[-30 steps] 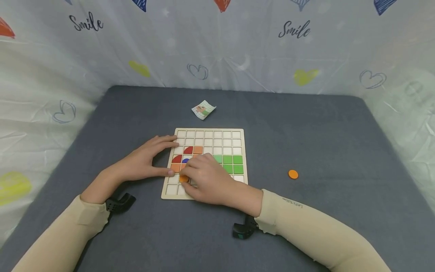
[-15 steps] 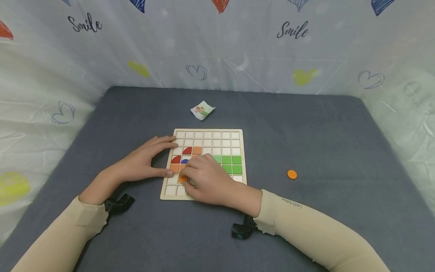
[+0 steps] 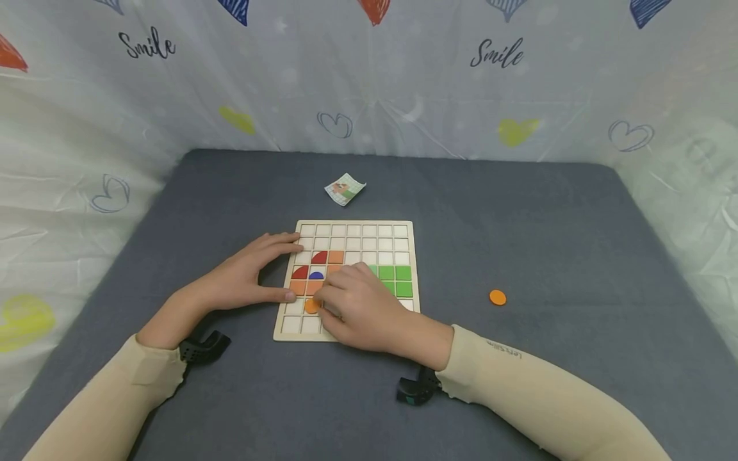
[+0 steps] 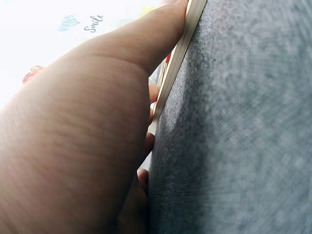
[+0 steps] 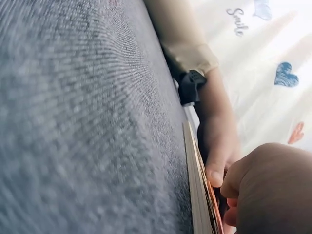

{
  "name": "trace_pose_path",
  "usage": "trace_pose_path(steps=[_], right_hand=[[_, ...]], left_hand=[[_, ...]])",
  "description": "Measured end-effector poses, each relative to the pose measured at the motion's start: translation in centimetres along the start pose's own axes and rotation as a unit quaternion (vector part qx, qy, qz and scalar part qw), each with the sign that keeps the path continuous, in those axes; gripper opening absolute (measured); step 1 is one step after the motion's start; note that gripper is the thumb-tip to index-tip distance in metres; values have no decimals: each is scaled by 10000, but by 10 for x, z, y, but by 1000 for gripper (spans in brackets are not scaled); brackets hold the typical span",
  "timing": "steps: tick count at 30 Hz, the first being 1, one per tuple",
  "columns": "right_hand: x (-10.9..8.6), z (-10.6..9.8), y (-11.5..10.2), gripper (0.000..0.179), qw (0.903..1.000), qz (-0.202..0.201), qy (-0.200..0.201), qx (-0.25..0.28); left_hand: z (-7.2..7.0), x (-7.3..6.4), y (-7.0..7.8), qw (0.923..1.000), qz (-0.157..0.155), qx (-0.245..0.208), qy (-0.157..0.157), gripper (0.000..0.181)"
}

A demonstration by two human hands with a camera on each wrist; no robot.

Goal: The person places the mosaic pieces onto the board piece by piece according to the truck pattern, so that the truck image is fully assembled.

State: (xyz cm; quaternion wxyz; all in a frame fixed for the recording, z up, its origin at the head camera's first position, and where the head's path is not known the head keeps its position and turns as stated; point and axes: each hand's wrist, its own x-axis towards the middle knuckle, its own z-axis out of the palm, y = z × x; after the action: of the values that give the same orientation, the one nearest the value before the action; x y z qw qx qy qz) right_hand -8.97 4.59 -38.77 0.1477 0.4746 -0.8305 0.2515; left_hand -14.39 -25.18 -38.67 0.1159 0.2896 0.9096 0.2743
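Note:
A wooden grid board (image 3: 282, 333) lies on the table, with red, orange, blue and green pieces set in some of its cells. My left hand (image 3: 239, 272) rests along its left side, thumb and fingers spread; the left wrist view shows the thumb (image 4: 168, 22) at the wooden edge. An orange disc (image 3: 312, 306) lies flat in a lower-left cell. Over the board, my right hand (image 3: 366, 307) has bent fingers, their tips right at the disc's right edge. I cannot tell whether they still pinch it. This hand covers the board's lower middle cells.
Behind the board lies a small printed card (image 3: 344, 189) with a coloured pattern. A second orange disc (image 3: 498, 297) sits apart on the dark grey table (image 3: 565, 243), to the right. A white printed sheet (image 3: 369, 77) hangs behind the table.
My right fingertips have shifted slightly right, uncovering more of the orange disc, which keeps its place on the board. The left hand stays put.

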Motion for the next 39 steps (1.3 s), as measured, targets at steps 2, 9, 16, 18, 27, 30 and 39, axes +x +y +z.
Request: trace_pose_path(steps=[2, 9, 16, 18, 27, 30, 39], right_hand=[[-1, -2, 0, 10, 10000, -13, 66, 18], [-12, -14, 2, 14, 9999, 112, 36, -29], [-33, -27, 13, 17, 9987, 459, 149, -134], [-40, -32, 17, 17, 9980, 554, 246, -151], [-71, -54, 35, 15, 9930, 879, 726, -304], [-80, -60, 40, 17, 9913, 973, 818, -351], [-105, -72, 52, 16, 9858, 1343, 902, -453]], left_hand=[[0, 0, 0, 10000, -9, 12, 10, 92], [1, 1, 1, 10000, -93, 6, 28, 94], [1, 0, 0, 9998, -169, 23, -42, 94], [1, -1, 1, 9997, -221, 42, -47, 94], [1, 0, 3, 9996, -267, 39, -110, 95], [2, 0, 1, 9996, -287, 46, -65, 95], [1, 0, 0, 9997, -202, 65, -83, 95]])
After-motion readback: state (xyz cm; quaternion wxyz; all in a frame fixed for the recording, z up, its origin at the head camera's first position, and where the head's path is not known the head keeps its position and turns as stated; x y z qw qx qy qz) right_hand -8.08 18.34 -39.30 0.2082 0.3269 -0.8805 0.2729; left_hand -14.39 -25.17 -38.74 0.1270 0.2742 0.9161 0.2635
